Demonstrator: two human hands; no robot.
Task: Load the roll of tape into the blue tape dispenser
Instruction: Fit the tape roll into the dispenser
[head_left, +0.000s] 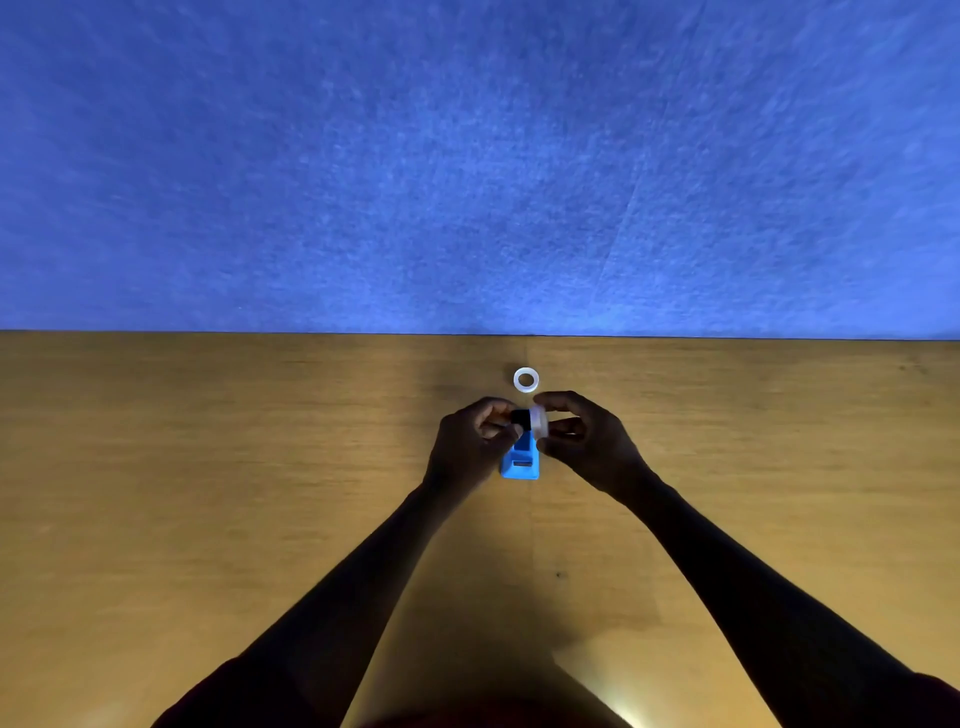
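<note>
Dim, soft picture — arms in deep shadow, bright glare patch at bottom edge, wide-angle bowing.

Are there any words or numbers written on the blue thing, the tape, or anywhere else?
None can be read.
Blue tape dispenser: no label shows.
Tape roll in the hands: plain, blurred.
White ring on the wooden table: blank.
Blue wall: no signs.

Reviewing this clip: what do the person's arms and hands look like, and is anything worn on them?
Two bare hands, the left hand and the right hand, with no gloves, rings or watch visible. The forearms look bare; a dark sleeve edge seems to begin near the elbows, but shadow makes that uncertain.
</note>
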